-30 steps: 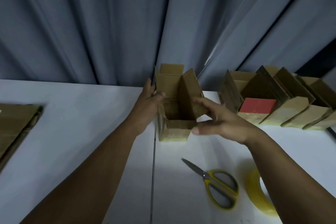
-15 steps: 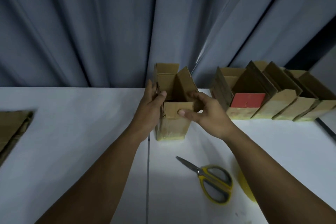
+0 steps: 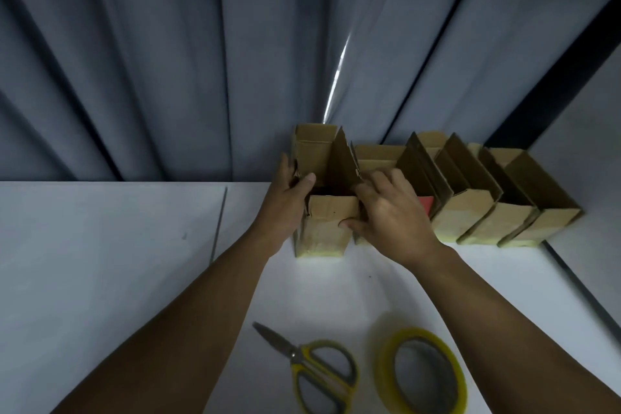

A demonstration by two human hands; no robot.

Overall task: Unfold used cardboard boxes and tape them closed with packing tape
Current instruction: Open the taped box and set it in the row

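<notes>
Cardboard box [image 3: 324,232] is standing upright on the table [image 3: 100,262], just beside the row of opened boxes [image 3: 470,222]; your left hand [image 3: 285,208] is gripping its left wall, your right hand [image 3: 389,215] is pinching its near flap.

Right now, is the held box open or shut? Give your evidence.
Open. On the box two flaps stand up and the dark inside shows.
</notes>
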